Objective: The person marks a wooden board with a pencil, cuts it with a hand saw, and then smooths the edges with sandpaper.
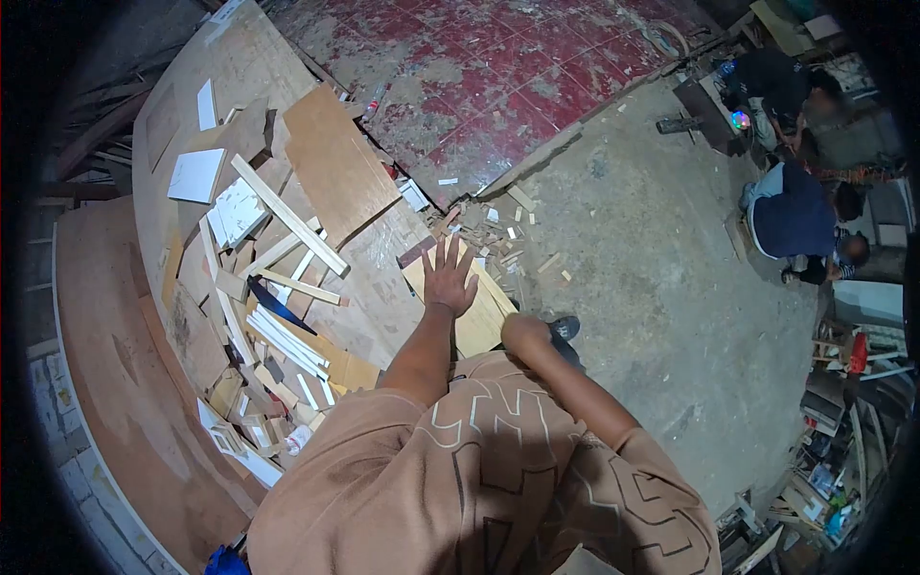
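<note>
My left hand [448,280] lies flat, fingers spread, on a pale yellowish wooden board [477,331] in front of my body. My right hand [527,333] is closed in a rounded fist at the board's right edge. Its fingers are turned away from the camera, and whatever they grip is hidden. Just past my left fingertips, a dark reddish-brown strip [416,252] touches the board's far end. Beside my right hand a dark shoe [565,328] shows on the concrete floor.
Left of me, wood offcuts, white strips [287,340], a long batten [287,216] and a blue-handled tool [278,305] litter a large plywood sheet. A brown panel [340,163] lies farther off. Small scraps [508,230] dot the floor ahead. Several people [791,211] sit at the right.
</note>
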Tool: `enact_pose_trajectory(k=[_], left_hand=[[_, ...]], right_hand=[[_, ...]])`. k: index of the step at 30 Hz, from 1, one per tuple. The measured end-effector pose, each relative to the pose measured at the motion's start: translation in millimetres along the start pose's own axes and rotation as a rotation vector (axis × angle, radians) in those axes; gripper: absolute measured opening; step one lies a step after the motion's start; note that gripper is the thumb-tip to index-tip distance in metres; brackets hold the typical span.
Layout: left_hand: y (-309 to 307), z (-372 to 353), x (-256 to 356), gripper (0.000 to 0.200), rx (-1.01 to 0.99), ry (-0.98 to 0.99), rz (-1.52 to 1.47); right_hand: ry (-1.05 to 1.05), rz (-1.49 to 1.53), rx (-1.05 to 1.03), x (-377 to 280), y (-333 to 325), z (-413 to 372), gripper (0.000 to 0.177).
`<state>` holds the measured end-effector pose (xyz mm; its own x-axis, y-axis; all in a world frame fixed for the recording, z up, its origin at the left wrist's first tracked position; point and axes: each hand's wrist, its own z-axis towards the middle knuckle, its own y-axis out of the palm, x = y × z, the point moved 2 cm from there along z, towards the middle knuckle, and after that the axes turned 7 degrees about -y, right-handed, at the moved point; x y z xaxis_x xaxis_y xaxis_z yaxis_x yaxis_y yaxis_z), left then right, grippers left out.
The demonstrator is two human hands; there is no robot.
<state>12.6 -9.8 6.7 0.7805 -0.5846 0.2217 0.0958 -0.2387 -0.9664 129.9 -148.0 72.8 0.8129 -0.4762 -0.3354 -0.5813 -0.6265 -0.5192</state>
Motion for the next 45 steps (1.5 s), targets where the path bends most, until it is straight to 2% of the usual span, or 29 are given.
enact_pose_trajectory(k=[2,3,4,6,9,12,15,16,18,19,21,24,28,30,32,34,39,41,45], left_hand=[[2,0,1,0.059,-0.004,0.000,0.000],[1,0,0,0.059,-0.005,-0.004,0.003],[0,2,-1,0.059,-0.004,-0.006,0.005],[-4,0,1,0.059,-0.013,-0.009,0.008],[1,1,-1,0.059,-0.007,-0.011,0.003],[3,0,-1,0.058,0.005,-0.009,-0.002],[3,0,-2,0.058,0.008,-0.006,-0.019],[3,0,-2,0.058,0.009,-0.010,-0.018],[1,1,-1,0.058,-0.032,-0.032,0.011],[-1,1,-2,0.058,-0.035,-0.030,0.012],[-2,0,-1,0.058,-0.015,-0.022,0.024],[0,0,-1,0.058,-0.029,-0.029,0.028],[-1,0,-1,0.058,-0.028,-0.030,0.027],[0,0,0,0.056,-0.012,-0.026,0.030],[-2,1,-1,0.056,-0.016,-0.029,0.022],[-3,0,0,0.055,-0.029,-0.026,0.011],[2,1,0,0.055,-0.022,-0.043,0.034],[1,1,1,0.056,-0.021,-0.034,0.027],[-1,1,0,0.056,-0.008,-0.020,0.048]], right_hand=[[0.053,0.102,0.197,12,25,32,0.025],[0.038,0.122,0.271,12,23,20,0.025],[0.035,0.122,0.270,13,20,7,0.025],[0.093,0.092,0.085,11,10,-29,0.024],[0.064,0.026,0.018,-7,-31,-85,0.023],[0.080,0.029,0.047,-4,-22,-51,0.022],[0.002,0.054,0.104,13,24,27,0.022],[-0.002,0.052,0.103,13,28,29,0.022],[0.103,0.171,0.257,18,34,25,0.023],[0.105,0.174,0.255,19,32,11,0.023],[-0.018,0.007,0.071,9,6,-42,0.025],[0.005,-0.030,-0.007,-7,-34,-90,0.024],[-0.008,-0.041,-0.069,2,-10,-25,0.024],[-0.072,0.046,0.095,11,16,17,0.023],[-0.034,0.064,0.163,13,25,18,0.023],[0.013,0.087,0.225,11,25,-3,0.023],[-0.002,0.002,-0.011,-5,-42,-107,0.025],[-0.012,-0.011,0.013,0,-33,-85,0.025],[0.026,0.049,0.054,6,11,11,0.025]])
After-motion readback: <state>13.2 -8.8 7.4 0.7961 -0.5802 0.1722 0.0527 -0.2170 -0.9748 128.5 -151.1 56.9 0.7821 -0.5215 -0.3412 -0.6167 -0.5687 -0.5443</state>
